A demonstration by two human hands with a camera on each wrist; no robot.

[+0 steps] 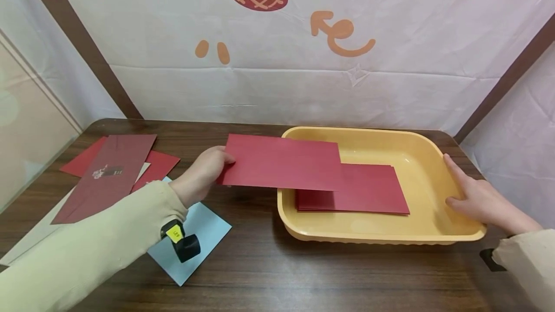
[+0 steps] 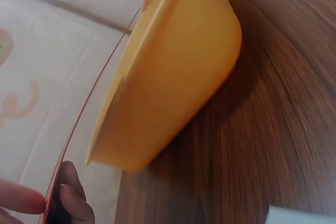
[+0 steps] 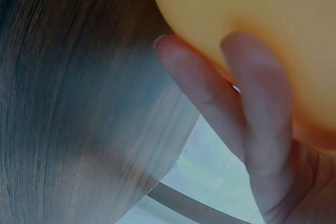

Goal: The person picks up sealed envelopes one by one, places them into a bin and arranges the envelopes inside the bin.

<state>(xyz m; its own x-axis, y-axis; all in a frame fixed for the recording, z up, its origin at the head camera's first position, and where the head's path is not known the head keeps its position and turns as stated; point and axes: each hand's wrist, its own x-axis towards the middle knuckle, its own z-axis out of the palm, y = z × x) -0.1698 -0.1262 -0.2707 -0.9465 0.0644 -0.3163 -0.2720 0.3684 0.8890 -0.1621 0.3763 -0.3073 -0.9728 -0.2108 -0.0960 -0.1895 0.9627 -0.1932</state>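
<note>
My left hand (image 1: 200, 173) pinches a red envelope (image 1: 282, 162) at its left end, thumb on top. In the left wrist view the envelope (image 2: 84, 106) shows edge-on as a thin line between thumb and fingers. Its right part overhangs the left rim of a yellow plastic tray (image 1: 427, 196). Inside that tray lie stacked red envelopes (image 1: 373, 189), partly covered by the held one. At the tray's right side my right hand (image 1: 481, 202) grips the rim, with the thumb toward the inside. The right wrist view has its fingers (image 3: 262, 98) against the tray's outer wall.
On the left of the wooden table (image 1: 260, 264) lie a maroon envelope (image 1: 110, 175), red envelopes (image 1: 161, 165) and a white one (image 1: 36, 235), overlapping. A light blue envelope (image 1: 205, 237) lies partly under my left forearm. A printed cloth (image 1: 277, 90) hangs behind the table.
</note>
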